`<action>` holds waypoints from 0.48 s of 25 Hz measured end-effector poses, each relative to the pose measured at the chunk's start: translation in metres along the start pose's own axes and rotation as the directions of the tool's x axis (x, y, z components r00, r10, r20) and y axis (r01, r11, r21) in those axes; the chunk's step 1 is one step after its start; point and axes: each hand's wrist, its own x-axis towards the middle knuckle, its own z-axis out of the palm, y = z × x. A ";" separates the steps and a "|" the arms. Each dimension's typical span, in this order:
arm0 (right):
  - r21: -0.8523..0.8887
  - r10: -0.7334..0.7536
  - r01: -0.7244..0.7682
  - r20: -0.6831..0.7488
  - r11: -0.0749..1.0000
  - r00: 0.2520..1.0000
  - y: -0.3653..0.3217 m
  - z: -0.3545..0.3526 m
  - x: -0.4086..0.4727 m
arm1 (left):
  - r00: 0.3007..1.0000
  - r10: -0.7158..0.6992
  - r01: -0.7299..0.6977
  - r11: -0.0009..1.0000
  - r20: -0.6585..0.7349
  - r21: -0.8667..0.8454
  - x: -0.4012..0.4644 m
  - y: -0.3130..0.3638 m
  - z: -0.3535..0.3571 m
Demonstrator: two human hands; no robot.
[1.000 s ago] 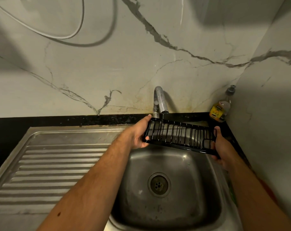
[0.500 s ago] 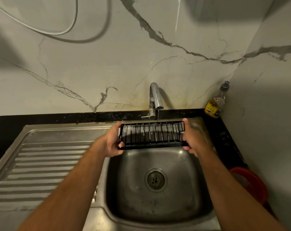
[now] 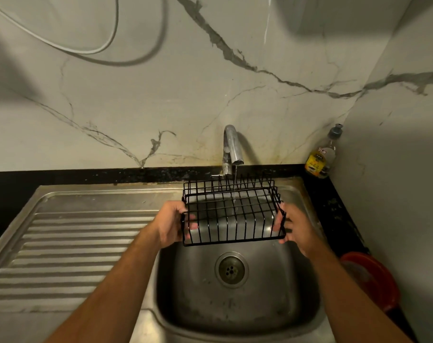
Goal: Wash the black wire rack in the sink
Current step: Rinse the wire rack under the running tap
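Both hands hold the black wire rack (image 3: 231,214) by its short ends over the sink (image 3: 235,305): left hand (image 3: 169,225) and right hand (image 3: 293,225) each clenched around end wires, tilting it so the tap's (image 3: 231,147) thin stream runs through.

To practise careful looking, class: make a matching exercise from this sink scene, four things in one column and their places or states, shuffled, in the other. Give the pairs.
Things
1. black wire rack
2. tap
3. bottle
4. drain

Places or states
A. stands in the corner by the wall
B. sits in the floor of the sink
C. gripped at each end by the left hand and right hand
D. running a thin stream of water

Pairs: 1-C, 2-D, 3-A, 4-B
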 end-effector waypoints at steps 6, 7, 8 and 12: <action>0.067 -0.026 0.014 0.178 0.998 0.984 0.031 -0.017 0.000 | 0.985 0.117 -0.130 0.987 0.123 0.096 0.001 -0.023 -0.001; 0.072 -0.023 0.010 0.177 0.997 0.984 0.027 -0.015 -0.002 | 0.978 0.133 -0.156 0.978 0.162 0.139 0.000 -0.025 0.000; 0.079 -0.031 0.017 0.174 0.997 0.984 0.026 -0.013 -0.002 | 0.971 0.139 -0.171 0.973 0.193 0.157 0.001 -0.028 0.001; 0.362 -0.020 -0.010 0.078 0.932 0.997 0.021 -0.006 -0.003 | 0.962 0.200 -0.204 0.979 0.184 0.004 0.005 -0.032 0.003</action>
